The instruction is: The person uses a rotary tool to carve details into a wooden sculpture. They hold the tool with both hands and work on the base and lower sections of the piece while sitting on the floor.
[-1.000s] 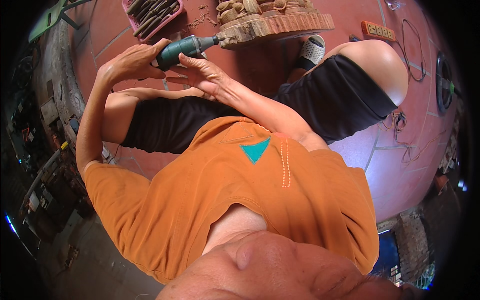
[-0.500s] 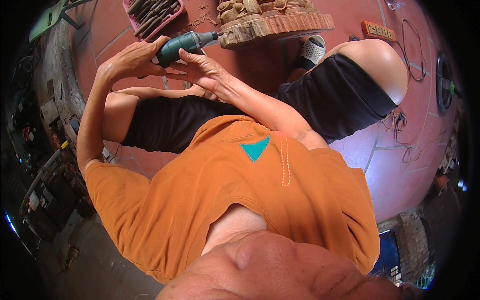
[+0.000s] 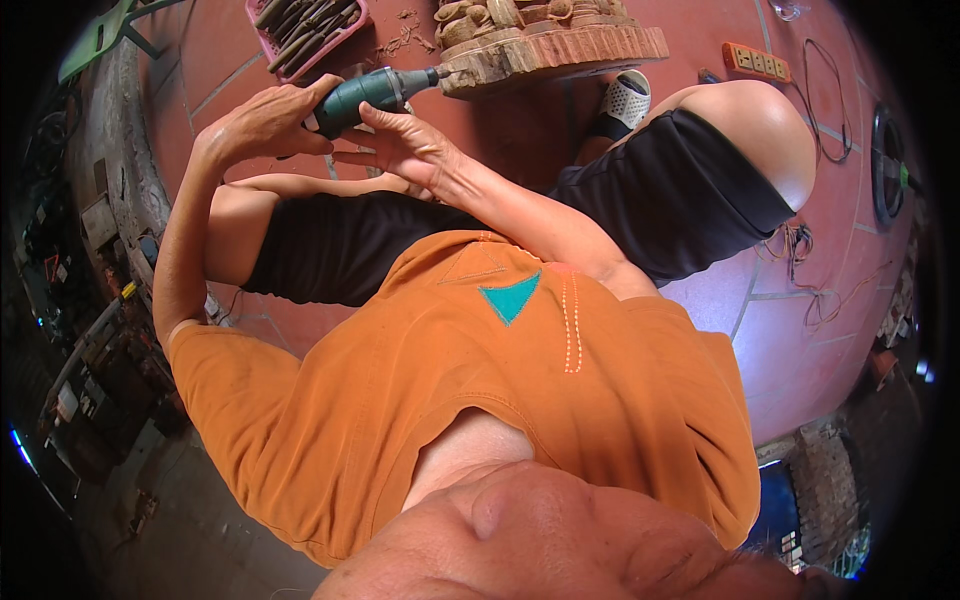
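Observation:
A green die grinder (image 3: 345, 103) with a grey nose points right, its bit reaching the left edge of a thick wooden slab. My left hand (image 3: 265, 122) is closed round the rear of the grinder's body. Against the near side of the tool, my right hand (image 3: 413, 148) holds it with the thumb laid on the body; its other fingers stretch left beneath, partly out of sight. The slab is the base of a wood carving (image 3: 550, 55), with rounded carved shapes on top cut off by the upper edge. Whether the bit touches the wood, I cannot tell.
A pink basket (image 3: 361, 20) of carving tools stands beyond my left hand, with wood shavings (image 3: 407, 38) beside it. To the right are an orange power strip (image 3: 757, 62), loose cables (image 3: 835, 120) and a black ring-shaped object (image 3: 888, 168). A green plastic stool (image 3: 95, 40) stands at far left.
The grinder and both hands have shifted very slightly; the nose sits a touch further right, at the slab's edge. The carving has stayed in place.

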`<state>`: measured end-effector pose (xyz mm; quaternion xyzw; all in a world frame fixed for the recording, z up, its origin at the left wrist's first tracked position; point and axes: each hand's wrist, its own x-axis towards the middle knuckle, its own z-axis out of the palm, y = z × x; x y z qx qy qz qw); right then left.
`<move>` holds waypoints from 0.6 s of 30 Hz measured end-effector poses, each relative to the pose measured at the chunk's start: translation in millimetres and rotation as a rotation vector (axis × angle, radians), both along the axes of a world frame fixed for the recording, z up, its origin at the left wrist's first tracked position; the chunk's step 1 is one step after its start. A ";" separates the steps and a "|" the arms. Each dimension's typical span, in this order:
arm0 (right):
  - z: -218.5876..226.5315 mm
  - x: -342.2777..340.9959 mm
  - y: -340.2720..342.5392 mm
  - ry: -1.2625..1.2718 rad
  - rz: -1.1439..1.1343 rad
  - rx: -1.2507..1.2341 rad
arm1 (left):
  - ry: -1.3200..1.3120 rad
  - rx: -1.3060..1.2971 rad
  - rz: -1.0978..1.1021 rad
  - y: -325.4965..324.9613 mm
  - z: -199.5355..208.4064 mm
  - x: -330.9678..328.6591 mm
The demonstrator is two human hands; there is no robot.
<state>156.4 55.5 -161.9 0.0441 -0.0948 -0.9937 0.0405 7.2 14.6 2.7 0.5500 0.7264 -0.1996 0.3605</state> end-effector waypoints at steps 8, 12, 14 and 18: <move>1.5 2.8 -1.6 -0.025 0.006 -0.019 | -0.015 0.005 -0.024 4.2 3.0 2.9; 0.9 2.8 -3.5 -0.024 0.010 -0.041 | -0.019 0.013 -0.044 2.2 1.7 0.2; 0.5 2.6 -3.7 -0.021 0.011 -0.043 | -0.019 0.023 -0.053 1.5 1.3 0.1; 4.1 4.8 -1.3 -0.015 -0.002 -0.023 | -0.014 -0.019 -0.018 6.5 4.1 4.2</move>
